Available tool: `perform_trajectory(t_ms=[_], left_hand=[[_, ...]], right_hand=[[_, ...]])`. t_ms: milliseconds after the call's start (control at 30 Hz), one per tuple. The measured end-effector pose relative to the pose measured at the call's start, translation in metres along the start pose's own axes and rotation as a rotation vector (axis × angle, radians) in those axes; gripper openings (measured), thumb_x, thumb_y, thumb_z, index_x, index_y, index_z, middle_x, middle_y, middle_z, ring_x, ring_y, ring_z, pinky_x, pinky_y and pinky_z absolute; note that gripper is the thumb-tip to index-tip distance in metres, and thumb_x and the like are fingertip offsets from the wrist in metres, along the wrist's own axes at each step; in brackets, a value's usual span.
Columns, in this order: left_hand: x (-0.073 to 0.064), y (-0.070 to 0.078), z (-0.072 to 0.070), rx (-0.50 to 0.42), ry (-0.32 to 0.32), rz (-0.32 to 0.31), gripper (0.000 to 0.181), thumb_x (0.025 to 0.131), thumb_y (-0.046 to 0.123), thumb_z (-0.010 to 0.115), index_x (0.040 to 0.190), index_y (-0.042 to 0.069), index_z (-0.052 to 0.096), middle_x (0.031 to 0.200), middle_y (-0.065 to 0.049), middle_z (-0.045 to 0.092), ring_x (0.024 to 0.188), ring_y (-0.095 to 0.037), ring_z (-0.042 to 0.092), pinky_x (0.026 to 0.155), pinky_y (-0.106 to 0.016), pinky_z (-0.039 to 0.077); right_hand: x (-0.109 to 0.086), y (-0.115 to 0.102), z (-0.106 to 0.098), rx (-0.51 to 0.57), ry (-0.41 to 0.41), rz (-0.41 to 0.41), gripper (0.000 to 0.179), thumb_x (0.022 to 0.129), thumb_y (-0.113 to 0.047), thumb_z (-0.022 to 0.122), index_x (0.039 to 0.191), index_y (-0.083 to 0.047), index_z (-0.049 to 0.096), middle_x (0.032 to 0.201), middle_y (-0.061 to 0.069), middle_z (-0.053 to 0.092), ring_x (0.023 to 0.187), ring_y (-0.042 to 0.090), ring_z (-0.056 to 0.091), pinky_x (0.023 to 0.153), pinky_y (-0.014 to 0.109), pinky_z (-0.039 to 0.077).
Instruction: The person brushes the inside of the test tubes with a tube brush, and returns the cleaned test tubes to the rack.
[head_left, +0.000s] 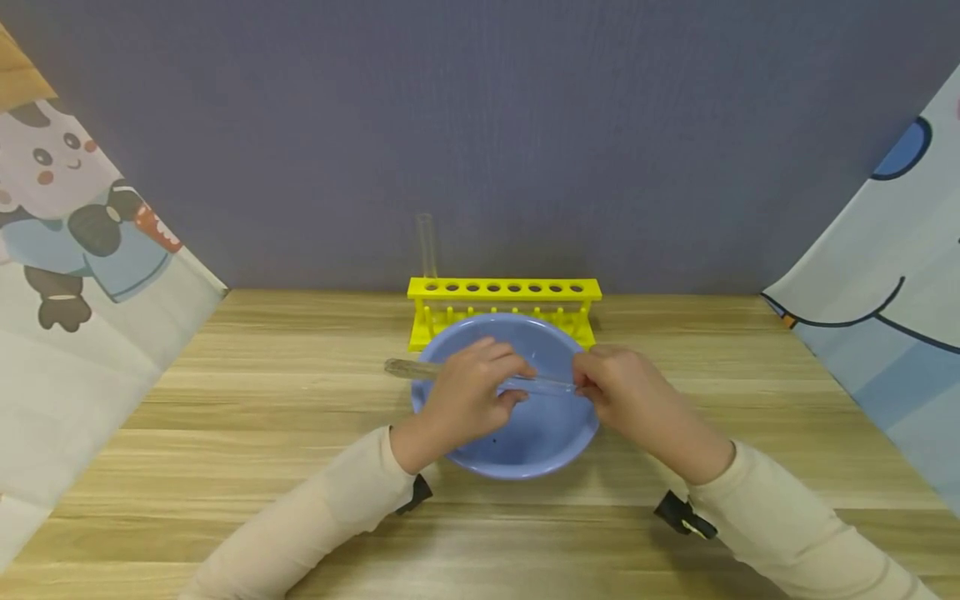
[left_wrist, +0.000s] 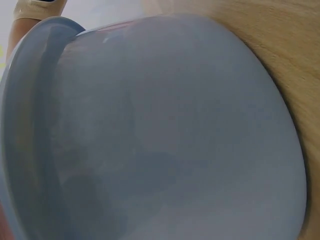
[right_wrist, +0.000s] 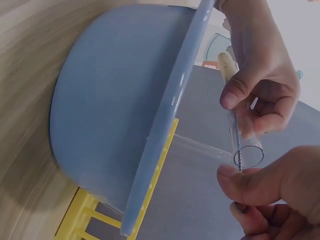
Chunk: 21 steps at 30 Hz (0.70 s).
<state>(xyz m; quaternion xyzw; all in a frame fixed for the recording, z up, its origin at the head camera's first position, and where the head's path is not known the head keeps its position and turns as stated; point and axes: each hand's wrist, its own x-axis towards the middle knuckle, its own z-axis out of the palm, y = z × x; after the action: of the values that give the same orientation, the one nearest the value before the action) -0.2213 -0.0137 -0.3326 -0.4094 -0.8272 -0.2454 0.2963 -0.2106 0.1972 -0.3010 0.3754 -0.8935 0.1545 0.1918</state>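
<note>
My left hand (head_left: pixel 467 390) grips a clear test tube (head_left: pixel 549 387) that lies nearly level over the blue basin (head_left: pixel 517 458). Inside the tube's left end shows the pale bristle head of a test tube brush (head_left: pixel 411 368). The brush's twisted wire (right_wrist: pixel 239 159) comes out of the open mouth in the right wrist view. There, thumb and fingers of my right hand (right_wrist: pixel 280 192) pinch the wire's end just beyond the rim. In the head view my right hand is over the basin's right edge. The left wrist view shows mostly the basin's outer wall (left_wrist: pixel 175 130).
Behind the basin stands a yellow test tube rack (head_left: pixel 502 289), with one clear tube (head_left: pixel 427 246) upright in its leftmost hole. A dark grey panel (head_left: pixel 495 142) rises at the back of the wooden table (head_left: pixel 285 383). Printed cloths hang at both sides.
</note>
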Motion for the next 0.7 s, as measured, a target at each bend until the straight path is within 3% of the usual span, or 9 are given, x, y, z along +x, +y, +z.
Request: perform_trajectory(t_ms=[333,567,700], left_hand=[[-0.002,-0.001,-0.002,0.038,-0.064,0.047,0.021,0.069,0.008,0.08,0.087,0.01,0.069,0.084,0.003,0.067,0.072,-0.013,0.057,0.064,-0.023,0.047],[-0.001,-0.002,-0.008,0.064,-0.106,0.099,0.016,0.074,0.009,0.076,0.088,0.01,0.069,0.083,0.003,0.068,0.072,-0.013,0.058,0.063,-0.023,0.046],[-0.001,-0.002,-0.012,0.083,-0.144,0.089,0.014,0.077,0.012,0.074,0.09,0.009,0.07,0.083,0.003,0.068,0.071,-0.012,0.058,0.064,-0.024,0.046]], right_hand=[[-0.007,-0.003,0.007,-0.165,0.042,-0.113,0.032,0.066,0.014,0.075,0.071,-0.007,0.051,0.066,0.004,0.052,0.061,0.018,0.049,0.054,0.03,0.045],[-0.008,-0.002,0.011,-0.177,0.067,-0.13,0.031,0.066,0.015,0.072,0.07,-0.005,0.048,0.066,0.005,0.049,0.061,0.019,0.047,0.055,0.031,0.042],[-0.008,-0.001,0.012,-0.164,0.069,-0.127,0.032,0.065,0.017,0.071,0.07,-0.005,0.048,0.066,0.004,0.049,0.062,0.019,0.047,0.055,0.031,0.043]])
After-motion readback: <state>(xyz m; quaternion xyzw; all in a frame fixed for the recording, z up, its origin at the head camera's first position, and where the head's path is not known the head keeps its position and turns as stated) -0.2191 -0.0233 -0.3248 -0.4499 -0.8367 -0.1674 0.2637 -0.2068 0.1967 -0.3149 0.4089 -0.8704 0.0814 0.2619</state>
